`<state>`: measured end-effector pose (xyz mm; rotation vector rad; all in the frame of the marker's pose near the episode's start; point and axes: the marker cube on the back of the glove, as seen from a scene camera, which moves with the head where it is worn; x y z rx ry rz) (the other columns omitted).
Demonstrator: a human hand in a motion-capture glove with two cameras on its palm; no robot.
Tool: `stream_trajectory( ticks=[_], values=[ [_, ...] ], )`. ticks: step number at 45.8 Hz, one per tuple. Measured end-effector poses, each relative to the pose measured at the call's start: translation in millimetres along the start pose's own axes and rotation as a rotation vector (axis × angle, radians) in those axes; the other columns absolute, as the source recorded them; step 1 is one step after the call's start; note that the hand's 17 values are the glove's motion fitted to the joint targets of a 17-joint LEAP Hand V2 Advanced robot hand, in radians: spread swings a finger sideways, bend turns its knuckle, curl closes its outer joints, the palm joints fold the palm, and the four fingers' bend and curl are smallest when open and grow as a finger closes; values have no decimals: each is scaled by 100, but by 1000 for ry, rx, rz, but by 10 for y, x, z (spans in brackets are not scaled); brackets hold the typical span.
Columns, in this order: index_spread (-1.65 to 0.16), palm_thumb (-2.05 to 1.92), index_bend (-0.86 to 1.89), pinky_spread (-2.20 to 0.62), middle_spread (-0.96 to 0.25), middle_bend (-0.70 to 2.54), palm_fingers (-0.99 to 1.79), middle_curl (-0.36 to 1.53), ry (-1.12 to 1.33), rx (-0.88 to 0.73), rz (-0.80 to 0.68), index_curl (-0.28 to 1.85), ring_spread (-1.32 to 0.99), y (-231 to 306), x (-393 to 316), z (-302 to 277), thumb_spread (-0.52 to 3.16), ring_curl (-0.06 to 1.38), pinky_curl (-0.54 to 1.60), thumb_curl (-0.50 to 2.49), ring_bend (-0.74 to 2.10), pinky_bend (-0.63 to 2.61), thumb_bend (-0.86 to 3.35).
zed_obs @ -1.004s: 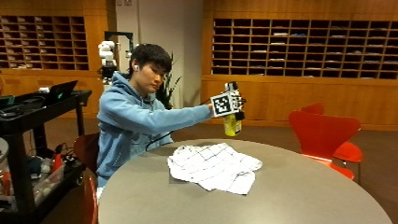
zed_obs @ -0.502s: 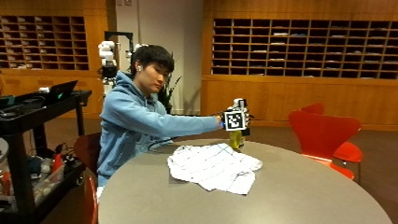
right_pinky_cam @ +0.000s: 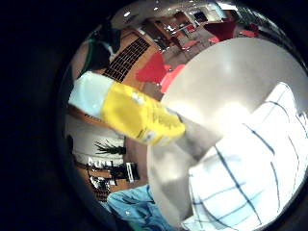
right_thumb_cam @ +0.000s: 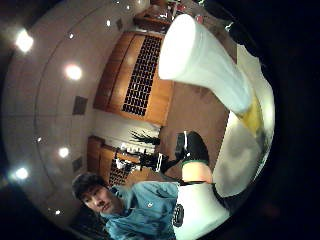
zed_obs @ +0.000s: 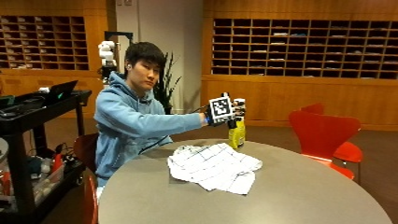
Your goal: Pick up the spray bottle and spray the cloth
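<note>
From the outside view, a person in a blue hoodie (zed_obs: pixel 133 123) sits at the far left of a round grey table (zed_obs: pixel 298 196), right arm stretched toward the one spray bottle (zed_obs: pixel 236 132), which stands upright on the table near its far edge. The gloved right hand (zed_obs: pixel 225 112) is at the bottle's top, but this view does not show how the fingers lie, and neither palm view settles it, so whether the hand grips the bottle I cannot tell. The little finger side palm view shows what the outside view lacks: the bottle's yellow label and white upper part (right_pinky_cam: pixel 129 111) close to the palm, with its base toward the table (right_pinky_cam: pixel 226 82). The thumb side palm view shows the bottle's white top (right_thumb_cam: pixel 202 60) large and near. There is one cloth (zed_obs: pixel 214 166), white with a dark check, crumpled on the table just in front of the bottle; the little finger side view shows it (right_pinky_cam: pixel 250 178) beside the bottle's base. The table's right and near parts are bare. One red chair (zed_obs: pixel 323 135) stands at the right edge, and a black cart (zed_obs: pixel 37 140) stands at the left.
</note>
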<state>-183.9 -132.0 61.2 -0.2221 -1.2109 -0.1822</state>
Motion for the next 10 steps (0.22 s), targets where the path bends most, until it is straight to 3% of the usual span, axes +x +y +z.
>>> stream_trajectory(
  ticks=[10],
  values=[
    [-33, 83, 6, 5, -15, 38, 55, 42, 47, 55, -41, 20, -11, 397, -105, -575, 77, 39, 37, 64, 49, 47, -3]
  ],
)
